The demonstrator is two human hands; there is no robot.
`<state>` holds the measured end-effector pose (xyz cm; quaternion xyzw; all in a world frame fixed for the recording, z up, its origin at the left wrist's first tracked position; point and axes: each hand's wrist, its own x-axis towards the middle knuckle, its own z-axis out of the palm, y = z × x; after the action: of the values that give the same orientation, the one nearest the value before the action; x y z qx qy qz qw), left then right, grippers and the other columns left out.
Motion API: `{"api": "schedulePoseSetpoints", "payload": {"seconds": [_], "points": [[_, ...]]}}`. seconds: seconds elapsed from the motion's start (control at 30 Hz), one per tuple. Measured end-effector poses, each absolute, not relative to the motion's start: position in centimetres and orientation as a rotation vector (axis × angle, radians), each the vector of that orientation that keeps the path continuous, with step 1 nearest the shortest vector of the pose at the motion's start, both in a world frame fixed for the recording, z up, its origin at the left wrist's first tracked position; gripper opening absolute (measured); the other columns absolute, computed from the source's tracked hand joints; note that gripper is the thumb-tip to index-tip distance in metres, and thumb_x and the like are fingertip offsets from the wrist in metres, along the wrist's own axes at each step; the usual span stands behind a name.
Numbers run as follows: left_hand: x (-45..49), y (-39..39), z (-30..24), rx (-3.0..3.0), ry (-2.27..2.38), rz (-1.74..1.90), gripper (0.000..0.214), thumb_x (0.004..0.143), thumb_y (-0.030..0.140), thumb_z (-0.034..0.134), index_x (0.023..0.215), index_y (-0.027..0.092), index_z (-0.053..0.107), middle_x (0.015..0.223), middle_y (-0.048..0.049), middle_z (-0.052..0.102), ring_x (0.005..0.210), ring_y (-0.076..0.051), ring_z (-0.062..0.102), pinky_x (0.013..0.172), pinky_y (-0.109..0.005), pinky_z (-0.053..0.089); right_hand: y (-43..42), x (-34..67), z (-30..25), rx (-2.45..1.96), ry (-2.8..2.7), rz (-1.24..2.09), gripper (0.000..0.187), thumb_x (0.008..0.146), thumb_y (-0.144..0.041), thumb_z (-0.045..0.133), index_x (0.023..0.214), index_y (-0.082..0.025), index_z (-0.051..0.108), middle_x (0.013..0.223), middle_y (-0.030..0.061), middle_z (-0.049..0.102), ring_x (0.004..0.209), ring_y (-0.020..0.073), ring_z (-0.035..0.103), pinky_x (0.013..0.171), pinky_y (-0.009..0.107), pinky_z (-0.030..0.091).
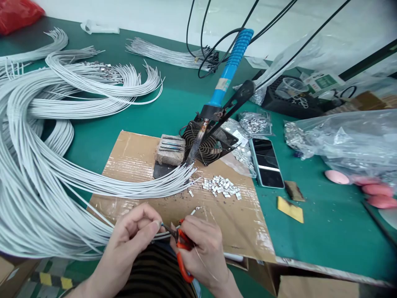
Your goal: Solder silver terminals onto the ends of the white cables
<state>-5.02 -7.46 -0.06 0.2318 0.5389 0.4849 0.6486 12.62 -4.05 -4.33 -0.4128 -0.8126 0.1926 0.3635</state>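
My right hand [201, 244] is closed around orange-handled scissors [183, 240], low over the front of the cardboard. The dark blades point left and meet the fingertips of my left hand [135, 236]. That hand pinches something small, with a bluish end just showing between thumb and finger; its kind is too hidden to tell. A white wire [194, 211] with a metal tip passes behind the scissors. A thin, pale strand hangs over my right hand. Beyond my hands, a thick bundle of white wires [124, 184] ends beside a pile of small metal terminals [221, 186].
A blue-handled soldering iron [221, 89] slants above the cardboard [248, 219], beside a block with metal strips [170, 150] and a small fan [203, 145]. To the right lie a phone [266, 162], a yellow sponge [290, 209] and plastic bags [350, 140]. More wire bundles [27, 165] cover the left.
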Motion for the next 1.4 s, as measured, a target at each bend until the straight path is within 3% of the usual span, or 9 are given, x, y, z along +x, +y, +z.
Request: {"api": "schedulePoseSetpoints", "payload": {"seconds": [0.3, 0.57, 0.7, 0.8, 0.93, 1.0, 1.1, 1.2, 1.4], "points": [[-5.1, -7.2, 0.4, 0.5, 1.233, 1.042, 0.04, 0.081, 0.055, 0.085, 0.073, 0.019, 0.07, 0.057, 0.0102, 0.032, 0.056, -0.01, 0.014, 0.05, -0.022, 0.016, -3.8, 12.8, -4.5, -0.998, -2.088, 0.382, 0.041, 0.088, -0.005, 0.064, 0.062, -0.023, 0.038, 0.057, -0.0056, 0.038, 0.053, 0.0116, 0.032, 0.05, 0.029, 0.024], [-4.9, -7.2, 0.3, 0.459, 1.255, 1.087, 0.039, 0.076, 0.054, 0.089, 0.073, 0.018, 0.074, 0.057, 0.0099, 0.036, 0.056, -0.01, 0.014, 0.05, -0.019, 0.021, -3.9, 12.6, -5.0, -1.012, -2.036, 0.38, 0.041, 0.085, -0.004, 0.064, 0.061, -0.023, 0.037, 0.056, -0.006, 0.039, 0.051, 0.0109, 0.033, 0.049, 0.028, 0.025], [-4.1, -7.4, 0.2, 0.473, 1.26, 1.149, 0.033, 0.077, 0.049, 0.089, 0.073, 0.019, 0.077, 0.062, 0.0037, 0.057, 0.057, -0.009, 0.037, 0.055, -0.019, 0.033, -5.0, 11.1, -5.5, -1.067, -1.903, 0.386, 0.04, 0.084, -0.003, 0.065, 0.061, -0.023, 0.039, 0.054, -0.0066, 0.039, 0.048, 0.0098, 0.032, 0.048, 0.028, 0.025], [-3.9, -7.7, 0.0, 0.511, 1.289, 1.174, 0.028, 0.079, 0.044, 0.087, 0.072, 0.019, 0.078, 0.063, 0.0005, 0.063, 0.062, -0.013, 0.049, 0.058, -0.021, 0.037, -5.2, 10.5, -5.4, -1.104, -1.763, 0.438, 0.038, 0.085, -0.006, 0.064, 0.06, -0.022, 0.04, 0.052, -0.0076, 0.038, 0.044, 0.0084, 0.033, 0.044, 0.026, 0.024], [-4.7, -8.0, -0.5, 0.455, 1.378, 1.203, 0.031, 0.076, 0.046, 0.09, 0.073, 0.017, 0.078, 0.056, 0.0062, 0.05, 0.053, -0.008, 0.027, 0.049, -0.019, 0.022, -3.5, 13.0, -4.3, -1.185, -1.474, 0.476, 0.043, 0.1, -0.007, 0.041, 0.063, -0.025, 0.027, 0.048, -0.01, 0.027, 0.036, 0.0077, 0.025, 0.037, 0.02, 0.025], [-5.0, -7.9, -0.8, 0.415, 1.38, 1.195, 0.034, 0.077, 0.049, 0.089, 0.074, 0.017, 0.077, 0.054, 0.0095, 0.04, 0.053, -0.007, 0.017, 0.048, -0.018, 0.016, -2.8, 14.6, -3.7, -1.221, -1.404, 0.497, 0.044, 0.102, -0.007, 0.038, 0.064, -0.026, 0.025, 0.047, -0.0103, 0.026, 0.035, 0.0079, 0.026, 0.036, 0.019, 0.027], [-5.0, -7.6, -1.0, 0.488, 1.362, 1.207, 0.03, 0.081, 0.045, 0.086, 0.074, 0.018, 0.078, 0.058, 0.0058, 0.052, 0.054, -0.008, 0.029, 0.05, -0.018, 0.027, -3.1, 15.0, -3.6, -1.267, -1.509, 0.605, 0.044, 0.096, -0.011, 0.058, 0.059, -0.023, 0.038, 0.049, -0.0089, 0.037, 0.039, 0.0072, 0.033, 0.038, 0.019, 0.029], [-4.9, -7.6, -1.3, 0.58, 1.342, 1.203, 0.025, 0.087, 0.043, 0.081, 0.076, 0.02, 0.077, 0.07, 0.0005, 0.067, 0.063, -0.012, 0.05, 0.06, -0.02, 0.039, -4.1, 13.4, -3.9, -1.266, -1.707, 0.737, 0.043, 0.088, -0.014, 0.067, 0.057, -0.021, 0.039, 0.053, -0.0075, 0.039, 0.044, 0.007, 0.037, 0.042, 0.019, 0.027], [-5.1, -8.1, -2.2, 0.737, 1.38, 1.16, 0.029, 0.096, 0.047, 0.071, 0.082, 0.022, 0.072, 0.063, 0.0052, 0.051, 0.06, -0.013, 0.038, 0.057, -0.023, 0.033, -4.6, 11.9, -3.7, -1.256, -1.941, 0.825, 0.038, 0.079, -0.013, 0.062, 0.06, -0.021, 0.03, 0.054, -0.0071, 0.039, 0.048, 0.0073, 0.038, 0.047, 0.02, 0.027]]}}
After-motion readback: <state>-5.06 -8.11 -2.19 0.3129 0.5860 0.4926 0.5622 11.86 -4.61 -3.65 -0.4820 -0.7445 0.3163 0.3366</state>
